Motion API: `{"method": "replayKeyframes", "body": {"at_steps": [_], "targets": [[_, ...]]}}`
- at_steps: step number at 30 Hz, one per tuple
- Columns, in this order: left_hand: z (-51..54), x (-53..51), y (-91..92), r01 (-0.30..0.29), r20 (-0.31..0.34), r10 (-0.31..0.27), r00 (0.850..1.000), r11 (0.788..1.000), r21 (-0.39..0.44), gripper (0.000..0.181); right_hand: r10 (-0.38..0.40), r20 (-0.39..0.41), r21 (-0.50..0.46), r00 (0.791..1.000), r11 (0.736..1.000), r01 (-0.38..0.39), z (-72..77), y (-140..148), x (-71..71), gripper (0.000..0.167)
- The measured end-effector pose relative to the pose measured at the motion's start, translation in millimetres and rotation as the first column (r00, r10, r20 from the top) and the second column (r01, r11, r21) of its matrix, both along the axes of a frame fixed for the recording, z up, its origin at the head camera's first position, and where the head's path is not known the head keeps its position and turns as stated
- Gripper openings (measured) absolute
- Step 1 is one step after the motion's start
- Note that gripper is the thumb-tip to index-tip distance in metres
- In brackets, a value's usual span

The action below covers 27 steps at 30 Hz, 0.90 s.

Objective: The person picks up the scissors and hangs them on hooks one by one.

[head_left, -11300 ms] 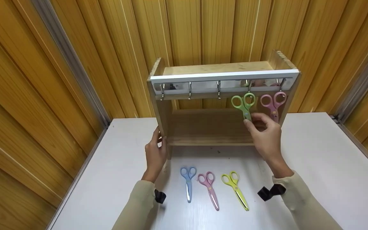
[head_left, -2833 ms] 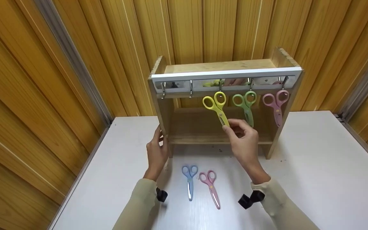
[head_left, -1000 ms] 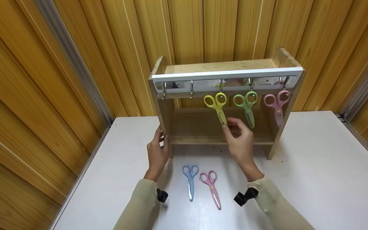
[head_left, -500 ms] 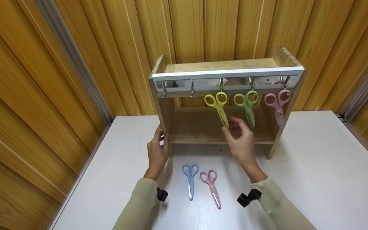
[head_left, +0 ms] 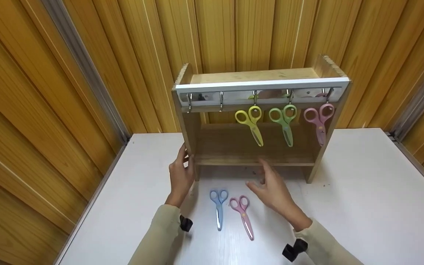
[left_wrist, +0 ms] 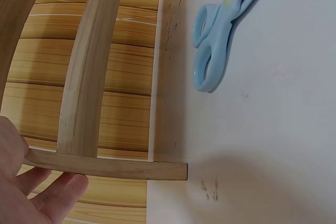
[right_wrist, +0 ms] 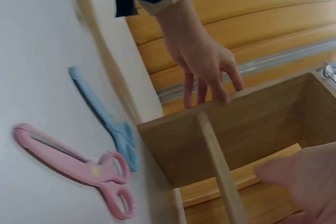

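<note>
My left hand (head_left: 180,178) grips the left side board of a small wooden shelf (head_left: 212,147), thumb at the front edge and fingers on the outer face. My right hand (head_left: 274,189) holds nothing; its fingers are extended, below the hanging scissors and up and right of the pink pair on the table. From the shelf's hooks hang yellow scissors (head_left: 254,129), green scissors (head_left: 286,129) and pink scissors (head_left: 320,129), blades downward. On the white table lie blue scissors (head_left: 219,213) and another pair of pink scissors (head_left: 246,222), handles toward the shelf.
A silver rail (head_left: 234,86) with several hooks runs along the shelf's top front. Its left hook (head_left: 189,103) and second hook (head_left: 221,102) bear nothing. Wood-look panels (head_left: 215,33) stand behind the white table (head_left: 363,191).
Earlier the green scissors were hung, then the yellow ones left the table for the middle hook. My right hand has just released the yellow scissors and dropped lower. The left hand stays put.
</note>
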State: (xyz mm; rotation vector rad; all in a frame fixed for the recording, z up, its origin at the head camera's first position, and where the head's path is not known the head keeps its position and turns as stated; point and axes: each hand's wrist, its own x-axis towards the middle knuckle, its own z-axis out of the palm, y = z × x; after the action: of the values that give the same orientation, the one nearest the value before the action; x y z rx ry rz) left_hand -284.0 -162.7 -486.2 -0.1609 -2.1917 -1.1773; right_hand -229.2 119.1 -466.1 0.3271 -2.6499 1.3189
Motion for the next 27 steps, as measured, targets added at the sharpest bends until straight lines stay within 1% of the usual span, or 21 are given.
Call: {"method": "replayKeyframes", "body": {"at_steps": [4, 9, 13, 16, 20, 27], "targets": [[-0.1, -1.0, -1.0, 0.007, -0.013, -0.007, 1.0, 1.0, 0.002, 0.049, 0.031, 0.05, 0.089, 0.998, 0.995, -0.035, -8.1, -5, 13.2, 0.084], [0.2, -1.0, -0.8, 0.003, -0.016, -0.003, 1.0, 1.0, -0.003, 0.049, 0.054, 0.054, 0.181, 0.997, 0.981, -0.063, -18.6, -10, 26.4, 0.084], [1.3, 0.6, -0.5, 0.005, 0.006, -0.005, 1.0, 1.0, 0.003, 0.049, 0.077, 0.048, 0.244, 0.996, 0.966, -0.086, -25.9, -14, 35.3, 0.086], [1.1, 0.9, -0.8, 0.007, 0.009, -0.007, 1.0, 1.0, 0.001, 0.049, 0.103, 0.042, 0.277, 0.994, 0.955, -0.11, -32.2, -17, 41.0, 0.087], [0.5, 0.0, -0.7, 0.011, -0.007, -0.011, 1.0, 1.0, -0.009, 0.05, 0.149, 0.041, 0.305, 0.988, 0.94, -0.154, -38.9, -18, 47.0, 0.087], [1.6, -0.4, -0.4, 0.001, -0.008, -0.001, 1.0, 1.0, -0.011, 0.049, 0.206, 0.052, 0.348, 0.977, 0.913, -0.211, -46.3, -18, 54.5, 0.088]]}}
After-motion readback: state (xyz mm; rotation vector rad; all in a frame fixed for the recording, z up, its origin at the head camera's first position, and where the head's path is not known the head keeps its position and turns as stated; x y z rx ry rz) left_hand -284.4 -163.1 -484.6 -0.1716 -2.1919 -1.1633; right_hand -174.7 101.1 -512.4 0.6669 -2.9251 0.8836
